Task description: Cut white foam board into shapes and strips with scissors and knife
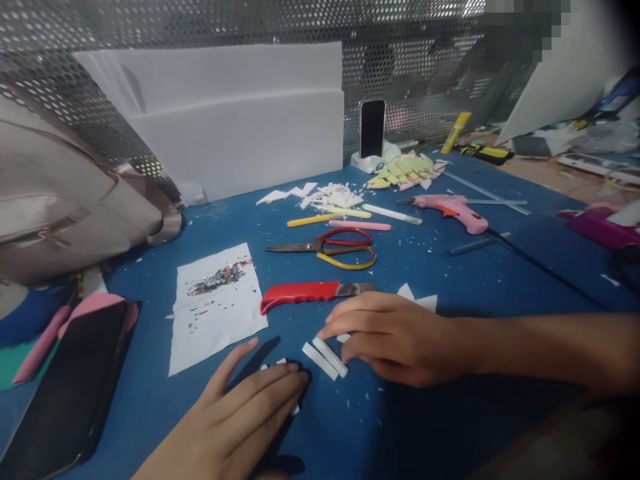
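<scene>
My left hand (245,413) lies palm down on the blue table (200,440), fingers stretched out, partly covering small white pieces whose edges show around the fingertips. Two short white strips (325,359) lie side by side between my hands. My right hand (400,337) is just right of them, fingers bent, the index fingertip near the strips' upper end; whether it pinches anything is hidden beneath. Beyond it lies a red-handled cutter (303,293), its blade end by my right knuckles. White scraps (425,301) show behind that hand.
Scissors (320,247), markers (360,225) and a heap of white pieces (335,196) lie farther back. A pink glue gun (453,208) with a cord is right. Left are a sheet with colourful bits (215,333) and a black phone (70,393). Another phone (373,128) stands behind.
</scene>
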`<state>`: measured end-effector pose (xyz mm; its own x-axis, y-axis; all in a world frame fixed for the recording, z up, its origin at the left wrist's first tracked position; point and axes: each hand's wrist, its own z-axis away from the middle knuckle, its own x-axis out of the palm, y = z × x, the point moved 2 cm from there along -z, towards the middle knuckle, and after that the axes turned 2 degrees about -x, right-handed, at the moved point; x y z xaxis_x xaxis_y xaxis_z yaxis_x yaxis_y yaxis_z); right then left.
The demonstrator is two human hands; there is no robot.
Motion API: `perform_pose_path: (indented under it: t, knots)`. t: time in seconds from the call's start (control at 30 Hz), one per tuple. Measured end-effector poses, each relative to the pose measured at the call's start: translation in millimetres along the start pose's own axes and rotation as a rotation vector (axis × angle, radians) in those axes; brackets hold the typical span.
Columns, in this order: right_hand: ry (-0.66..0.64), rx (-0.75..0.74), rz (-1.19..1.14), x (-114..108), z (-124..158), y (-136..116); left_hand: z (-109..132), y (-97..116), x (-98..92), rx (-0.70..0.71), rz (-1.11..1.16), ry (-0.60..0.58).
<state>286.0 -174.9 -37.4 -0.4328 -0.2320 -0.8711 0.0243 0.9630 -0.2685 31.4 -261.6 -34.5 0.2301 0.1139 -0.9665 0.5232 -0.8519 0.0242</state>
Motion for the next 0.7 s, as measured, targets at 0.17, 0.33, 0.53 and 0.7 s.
perform_pose_path:
  t: [0.17, 0.33, 0.53, 0.7]
  knots:
    - [0.022, -0.024, -0.014, -1, -1, -1, 1, 1, 4.7, -0.001, 0.017, 0.013]
    - [-0.038, 0.028, -0.005, -1, -1, 0, 4, 0, 7.0, -0.103, 0.0, 0.036]
    - [-0.071, 0.033, 0.001, 1, 0, 0, 5, -9, 4.4, -0.155, -0.008, 0.079]
    - [-0.08, 0.048, -0.019, 2, 0, 0, 7, -7, 6.4, -0.232, 0.027, 0.074]
